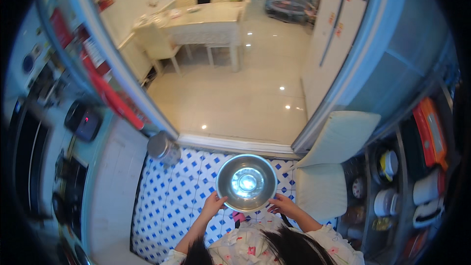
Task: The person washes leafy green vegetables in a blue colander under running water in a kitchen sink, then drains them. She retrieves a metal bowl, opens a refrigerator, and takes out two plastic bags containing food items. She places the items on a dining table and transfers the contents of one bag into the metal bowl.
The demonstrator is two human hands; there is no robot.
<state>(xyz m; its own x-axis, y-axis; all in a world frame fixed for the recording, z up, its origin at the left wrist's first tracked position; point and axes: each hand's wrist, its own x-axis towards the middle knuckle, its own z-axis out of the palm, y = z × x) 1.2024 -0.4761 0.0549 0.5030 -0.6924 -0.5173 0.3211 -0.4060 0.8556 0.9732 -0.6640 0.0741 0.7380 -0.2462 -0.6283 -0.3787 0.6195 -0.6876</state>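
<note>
A round stainless steel basin (246,184) is held level in front of my body, above the tiled floor. My left hand (216,203) grips its lower left rim, with the thumb over the edge. On the lower right rim, my right hand (281,205) takes hold in the same way, its fingers partly under the basin. Nothing shows inside the basin except bright light on its bottom.
A cream padded chair (320,187) stands close on my right, beside a loaded shelf rack (401,176). To the left runs a counter (101,147) with a black appliance (84,120). A lidded bin (163,148) sits by the doorway sill (235,142); a dining table (206,13) stands beyond.
</note>
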